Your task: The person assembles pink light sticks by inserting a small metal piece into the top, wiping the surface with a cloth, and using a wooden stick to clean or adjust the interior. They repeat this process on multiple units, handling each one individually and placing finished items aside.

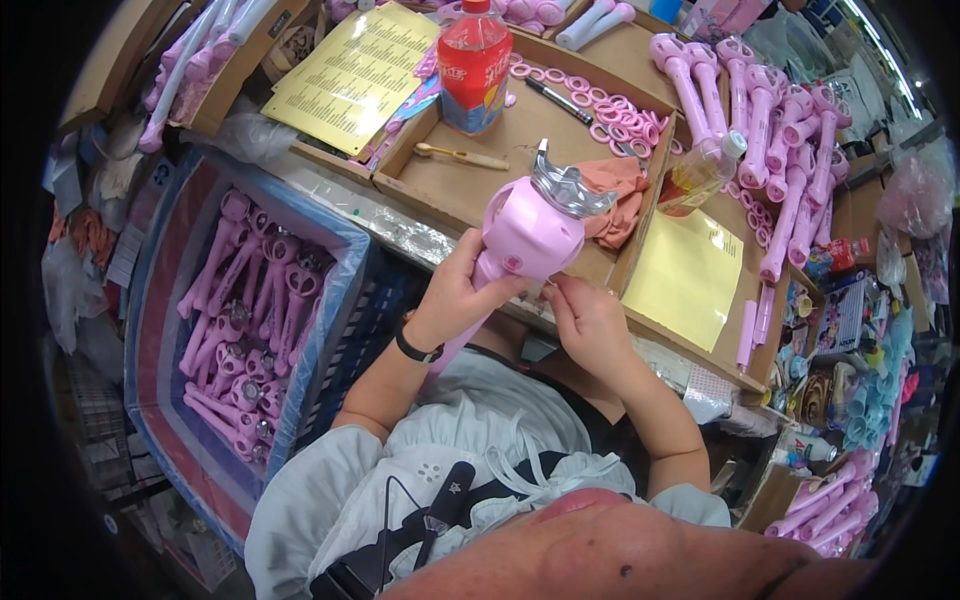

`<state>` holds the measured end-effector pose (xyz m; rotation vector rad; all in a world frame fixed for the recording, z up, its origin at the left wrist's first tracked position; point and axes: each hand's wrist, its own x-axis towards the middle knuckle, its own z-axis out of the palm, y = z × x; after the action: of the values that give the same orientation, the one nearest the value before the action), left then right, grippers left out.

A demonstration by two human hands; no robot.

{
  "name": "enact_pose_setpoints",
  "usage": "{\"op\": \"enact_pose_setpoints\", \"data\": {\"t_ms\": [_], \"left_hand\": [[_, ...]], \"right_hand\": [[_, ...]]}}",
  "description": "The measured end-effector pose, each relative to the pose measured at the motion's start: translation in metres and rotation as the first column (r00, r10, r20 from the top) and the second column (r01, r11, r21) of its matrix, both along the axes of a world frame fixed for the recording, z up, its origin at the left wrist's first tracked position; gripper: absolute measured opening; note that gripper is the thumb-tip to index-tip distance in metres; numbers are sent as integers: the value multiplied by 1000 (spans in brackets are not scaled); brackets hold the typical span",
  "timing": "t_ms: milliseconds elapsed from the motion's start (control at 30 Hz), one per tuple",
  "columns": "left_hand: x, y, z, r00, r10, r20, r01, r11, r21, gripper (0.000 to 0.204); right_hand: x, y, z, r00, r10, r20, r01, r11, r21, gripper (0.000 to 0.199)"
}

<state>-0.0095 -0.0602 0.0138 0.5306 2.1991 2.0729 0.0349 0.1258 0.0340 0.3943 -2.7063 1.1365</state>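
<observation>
A pink toy wand (520, 240) with a silver crown top (568, 187) is held above the near edge of the table (400, 225), directly in front of the body. Its long axis runs from lower left to upper right: the handle passes down through the left hand (455, 300) toward the wrist, and the crowned head points up and away over the cardboard tray (470, 180).

The left hand is closed around the handle just below the bulbous head, with the thumb laid across the front. A black wristband (416, 348) is worn on this arm. The right hand (590, 320) is set just to the right of the handle, its fingertips pinched together at the lower edge of the head. Whether a small part is gripped between those fingertips cannot be told. The left hand carries the wand; the right hand is only touching it or is just beside it.

In the tray, a red bottle (473, 62), a pile of pink rings (620, 115) and an orange cloth (620, 195) are seen. A blue crate (340, 330) of similar pink wands stands to the left, and a row of unfinished pink handles (770, 130) lies at the upper right. A yellow sheet (685, 275) lies to the right of the tray.
</observation>
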Motion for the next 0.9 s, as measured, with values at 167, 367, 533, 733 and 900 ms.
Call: {"op": "enact_pose_setpoints", "data": {"t_ms": [167, 367, 533, 733, 900], "left_hand": [[-2, 1, 4, 997, -46, 57, 37, 988, 147, 42], [-32, 6, 27, 966, -107, 237, -71, 767, 637, 64], [-35, 25, 20, 959, -194, 208, 44, 825, 563, 53], [-26, 31, 4, 927, -256, 275, 43, 800, 599, 55], [-28, 27, 4, 926, -296, 236, 66, 740, 670, 46]], "right_hand": [[3, 2, 5, 998, -26, -52, 32, 994, 106, 14], [23, -29, -19, 1000, -16, 21, 25, 849, -527, 35], [38, -60, -61, 982, -191, 5, 175, 890, -422, 54], [45, -54, -69, 967, -249, 49, 249, 891, -379, 56], [50, -55, -70, 974, -219, 52, 222, 894, -389, 57]]}}
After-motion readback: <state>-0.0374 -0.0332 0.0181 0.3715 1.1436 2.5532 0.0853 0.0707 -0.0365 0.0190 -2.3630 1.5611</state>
